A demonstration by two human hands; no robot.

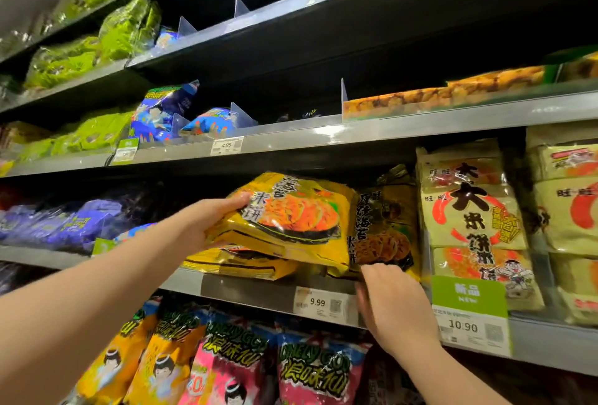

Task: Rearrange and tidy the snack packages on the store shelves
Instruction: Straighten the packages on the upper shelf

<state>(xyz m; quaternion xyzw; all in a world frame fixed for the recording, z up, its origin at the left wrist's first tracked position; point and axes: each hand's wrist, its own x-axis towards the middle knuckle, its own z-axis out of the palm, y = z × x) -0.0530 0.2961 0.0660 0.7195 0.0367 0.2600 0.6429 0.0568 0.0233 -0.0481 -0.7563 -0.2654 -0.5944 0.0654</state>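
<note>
A yellow rice-cracker package [291, 217] lies tilted on the middle shelf, on top of another flat yellow package [239, 263]. My left hand [210, 220] grips its left end. My right hand [391, 304] reaches up to the shelf edge, its fingertips on the bottom of an upright yellow package [385, 230] just right of the tilted one. Whether those fingers pinch it or only touch it is unclear.
Beige rice-cracker packs [469, 210] stand to the right behind a green price tag [469, 294]. Purple bags [64, 220] fill the shelf's left. Orange and pink bags [226, 362] hang below. Blue bags [168, 110], green bags [97, 132] and clear dividers [343, 97] sit on the shelf above.
</note>
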